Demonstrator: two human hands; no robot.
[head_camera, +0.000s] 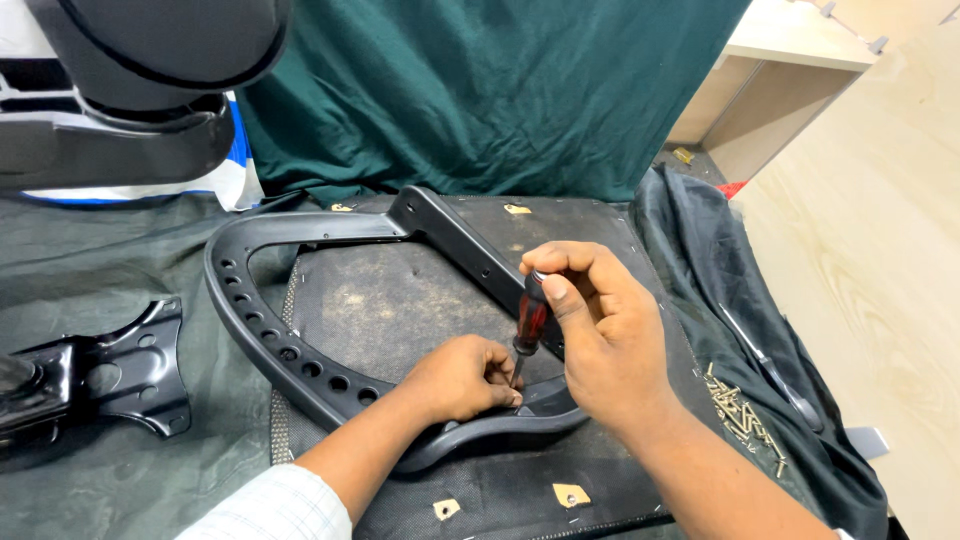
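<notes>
Right hand (600, 335) wrapped around a screwdriver (530, 320), fingers clamped on its red-and-black handle, shaft pointing down at the lower end of a black plastic armrest (300, 355). Left hand (462, 378) resting on that same end, fingers curled together and pinched at the screwdriver tip; whatever sits between them too small to make out. Armrest lying flat on the dusty black underside of a seat pan (400, 300), its curved side with a row of round holes toward the left, its straight bar running up to the far edge. Seat pan lying on dark cloth (90, 270) over the bench. Loose pile of brass-coloured screws (745, 415) on the cloth just right of the right forearm. Black metal bracket (130, 370) well apart on the left. Green cloth (500, 90) hanging behind.
</notes>
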